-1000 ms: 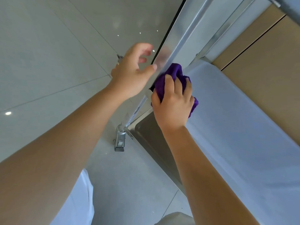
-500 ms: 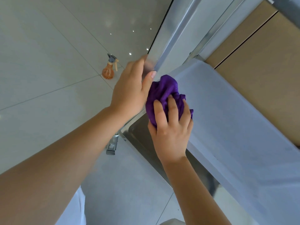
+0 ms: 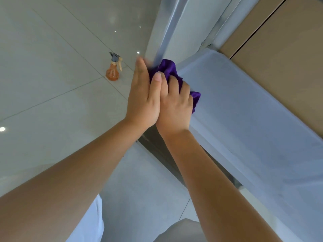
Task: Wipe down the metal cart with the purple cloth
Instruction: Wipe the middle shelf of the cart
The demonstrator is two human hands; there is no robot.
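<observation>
- An orange, bulb-shaped plastic spray bottle with a grey trigger head (image 3: 112, 70) is seen upright on the pale glossy tiled floor (image 3: 52, 84), left of the hands and apart from them.
- Tan wooden panels (image 3: 279, 58) are seen beyond the cart, top right.
- The silver metal cart (image 3: 253, 128) is shown at the right; its flat top shelf runs lengthwise from upper left to lower right, and its upright post (image 3: 164, 37) rises towards the top of the frame.
- The crumpled purple cloth (image 3: 167, 69) is pressed where post meets shelf corner, largely hidden behind both hands.
- The cloth is gripped by the right hand (image 3: 174, 105), fingers curled over it.
- The left hand (image 3: 143, 98) is held flat, fingers straight and together, laid alongside the post and touching the right hand; nothing is grasped by it. Its fingertips are blurred.
</observation>
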